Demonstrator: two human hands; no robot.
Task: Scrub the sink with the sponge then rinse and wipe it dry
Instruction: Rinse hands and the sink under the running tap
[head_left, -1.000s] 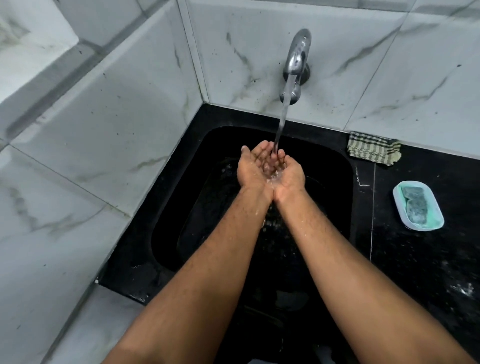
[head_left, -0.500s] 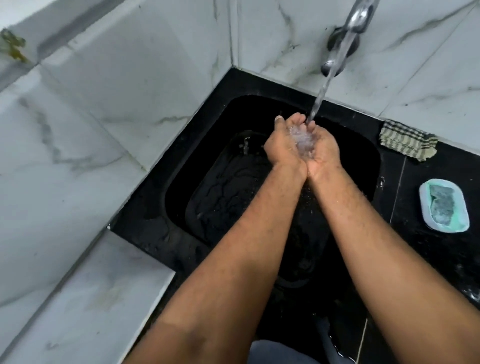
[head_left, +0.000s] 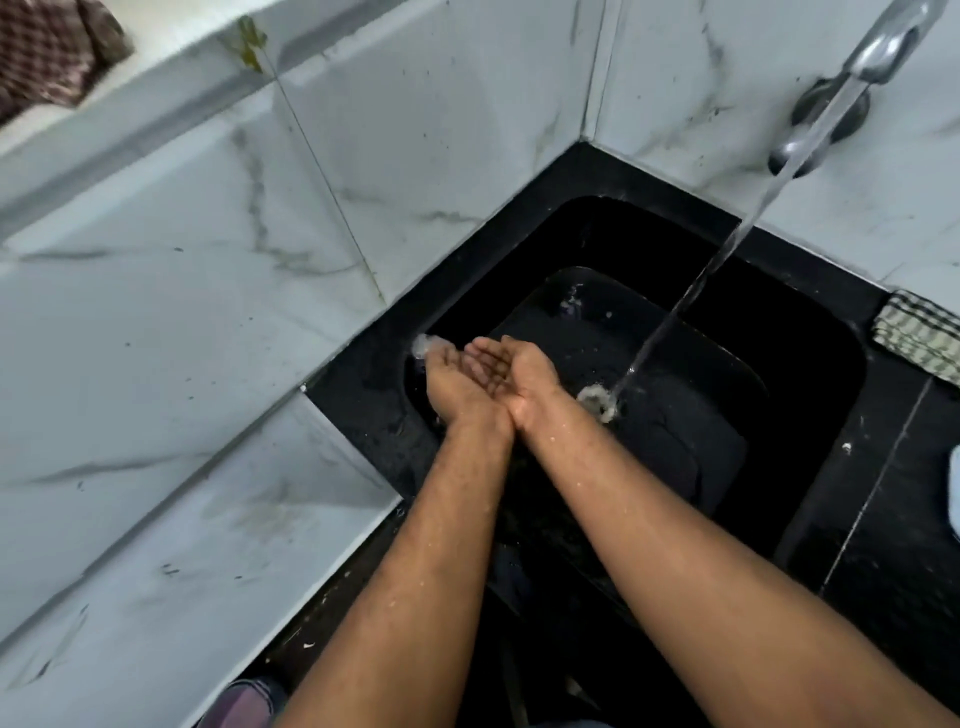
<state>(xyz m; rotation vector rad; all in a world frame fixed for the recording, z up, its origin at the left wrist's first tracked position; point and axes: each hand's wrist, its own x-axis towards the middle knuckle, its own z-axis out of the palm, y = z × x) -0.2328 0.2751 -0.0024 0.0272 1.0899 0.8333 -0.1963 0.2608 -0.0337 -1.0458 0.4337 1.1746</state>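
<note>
The black sink (head_left: 810, 364) fills the middle of the view, wet inside. My left hand (head_left: 454, 379) and my right hand (head_left: 522, 376) are pressed side by side, palms up and cupped, over the sink's left wall. Water spills off my left fingertips onto the left rim (head_left: 363, 384). The chrome tap (head_left: 878, 47) at the upper right runs, and its stream (head_left: 691, 291) lands on the sink floor to the right of my hands. A checked cloth (head_left: 919, 343) lies folded on the counter at the right edge. No sponge is visible.
White marble tiles cover the left wall (head_left: 208, 312) and back wall (head_left: 701, 93). A ledge (head_left: 156, 545) juts out at the lower left. The black counter (head_left: 883, 545) runs right of the sink, with a pale dish edge (head_left: 955, 493) at the frame's border. A dark patterned cloth (head_left: 47, 52) sits top left.
My cupped hands left the stream and swung left to the sink's left rim, tipping the water out there. The stream now falls straight to the sink floor. The view has turned left.
</note>
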